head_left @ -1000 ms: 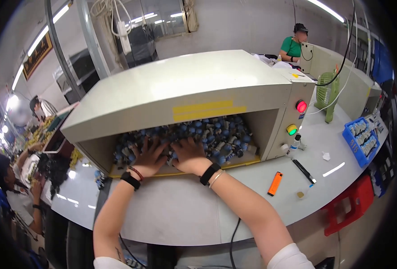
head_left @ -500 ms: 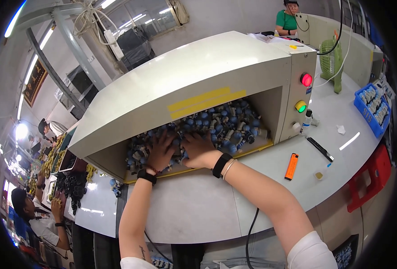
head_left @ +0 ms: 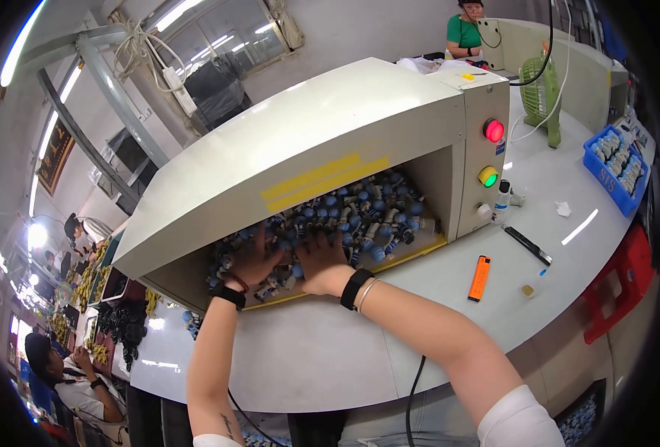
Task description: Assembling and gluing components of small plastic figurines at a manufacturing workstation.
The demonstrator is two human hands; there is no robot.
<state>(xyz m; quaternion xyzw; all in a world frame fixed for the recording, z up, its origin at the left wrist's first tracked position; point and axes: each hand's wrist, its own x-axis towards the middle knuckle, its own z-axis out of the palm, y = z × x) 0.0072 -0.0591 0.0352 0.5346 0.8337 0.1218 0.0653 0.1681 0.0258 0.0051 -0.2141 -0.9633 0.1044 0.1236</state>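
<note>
Blue-capped pieces (head_left: 360,216) | left hand (head_left: 252,261) flat on pile | right hand (head_left: 321,257) flat

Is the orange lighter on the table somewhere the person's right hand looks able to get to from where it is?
Probably yes. The right hand lies on the small blue-capped parts inside the machine's opening, and the orange lighter lies on bare white table just right of that forearm, nothing between.
</note>
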